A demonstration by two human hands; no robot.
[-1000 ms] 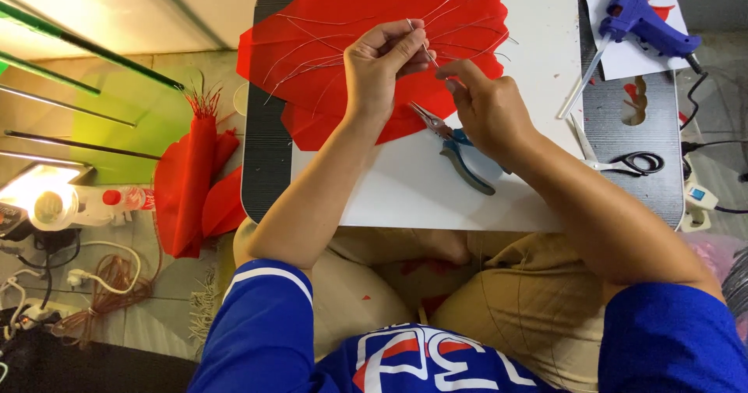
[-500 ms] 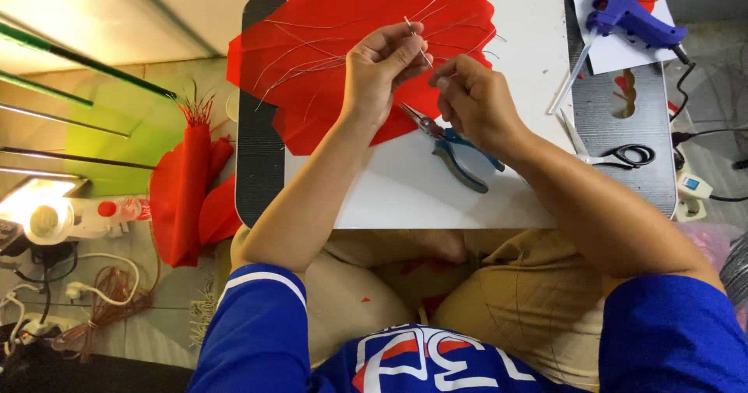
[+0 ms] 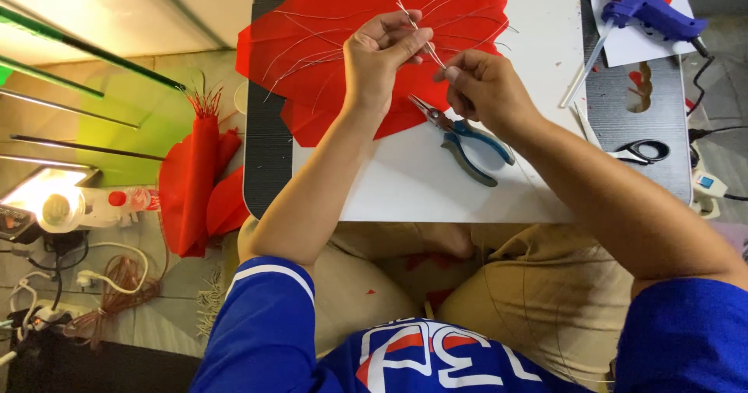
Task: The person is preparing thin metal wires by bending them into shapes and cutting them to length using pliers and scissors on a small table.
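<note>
1. Head view, the hands: the left hand (image 3: 379,58) is closed in a pinch, thumb and fingertips pressed together on a thin silver wire (image 3: 417,28) that sticks up past the fingers. The right hand (image 3: 487,89) is curled almost into a fist, its thumb and forefinger nipping the lower end of the same wire. The two hands sit just beside each other, above the desk (image 3: 421,183).
2. Head view, under the hands: a large red sheet (image 3: 327,42) lies flat on the white desk top, with more loose thin wires (image 3: 312,62) scattered across it. The held wire hangs over this sheet's right part.
3. Head view, near the right hand: pliers with blue-grey handles (image 3: 467,140) lie on the desk, just below the right hand, jaws pointing towards the red sheet.
4. Head view, far right: a blue glue gun (image 3: 650,11) rests on white paper, and black-handled scissors (image 3: 643,151) lie on the dark board beside the desk.
5. Head view, left on the floor: a rolled bundle of red material (image 3: 191,183) with a fringed top stands near a lit lamp (image 3: 47,202).
</note>
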